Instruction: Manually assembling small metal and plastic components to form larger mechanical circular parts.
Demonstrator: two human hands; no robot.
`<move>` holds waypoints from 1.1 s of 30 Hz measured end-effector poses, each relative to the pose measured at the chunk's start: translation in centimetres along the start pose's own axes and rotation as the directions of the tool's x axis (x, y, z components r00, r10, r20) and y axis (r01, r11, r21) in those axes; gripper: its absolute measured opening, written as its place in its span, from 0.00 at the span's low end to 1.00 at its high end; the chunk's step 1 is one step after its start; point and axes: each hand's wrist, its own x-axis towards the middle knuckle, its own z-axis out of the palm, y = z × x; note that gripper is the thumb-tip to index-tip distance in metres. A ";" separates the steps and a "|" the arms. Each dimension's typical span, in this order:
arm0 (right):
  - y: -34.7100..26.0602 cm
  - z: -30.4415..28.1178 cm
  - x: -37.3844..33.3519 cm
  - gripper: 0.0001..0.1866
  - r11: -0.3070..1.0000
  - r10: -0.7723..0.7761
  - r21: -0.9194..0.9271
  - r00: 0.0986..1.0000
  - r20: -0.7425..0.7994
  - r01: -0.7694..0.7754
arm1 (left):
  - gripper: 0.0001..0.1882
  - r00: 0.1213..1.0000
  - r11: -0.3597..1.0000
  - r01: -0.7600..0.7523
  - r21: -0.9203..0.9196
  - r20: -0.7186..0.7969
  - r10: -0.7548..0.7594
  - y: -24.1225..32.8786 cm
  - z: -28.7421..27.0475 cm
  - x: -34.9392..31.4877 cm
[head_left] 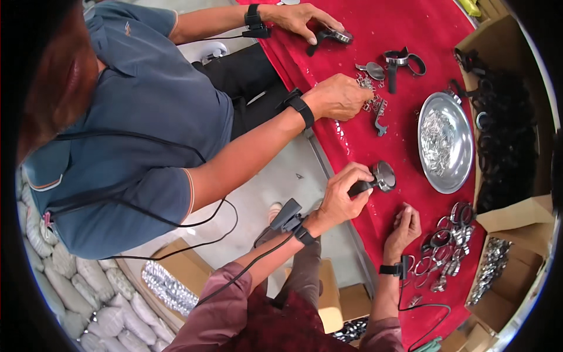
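The person's forearms come in from the lower edge, both in reddish sleeves with black wrist straps. The left hand is curled tight around the black handle of a round metal clamp, thumb and fingers pinching it just above the near edge of the red tabletop. The clamp's shiny round head points right, toward a silver dish that holds a heap of small metal clips. The right hand rests on the red cloth with its fingers bent loosely inward; whether it pinches anything cannot be told. Just to its right lies a pile of finished clamps, black bands and metal rings tangled together.

A co-worker in a grey-blue shirt sits at the left, reaching across the tabletop. One co-worker hand is closed over a small cluster of metal parts in the middle of the cloth. The other co-worker hand, at the far end, presses on another black-handled clamp. Near them a loose black band with a metal ring lies on the cloth.

At the right edge a cardboard box is full of black bands, and a smaller box nearer the person holds shiny metal pieces.
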 end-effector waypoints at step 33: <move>-4.5 5.1 7.3 0.47 0.529 0.053 0.752 0.900 0.433 -0.393 | 0.16 0.996 0.998 0.059 0.014 0.072 -0.060 3.2 -1.3 -1.3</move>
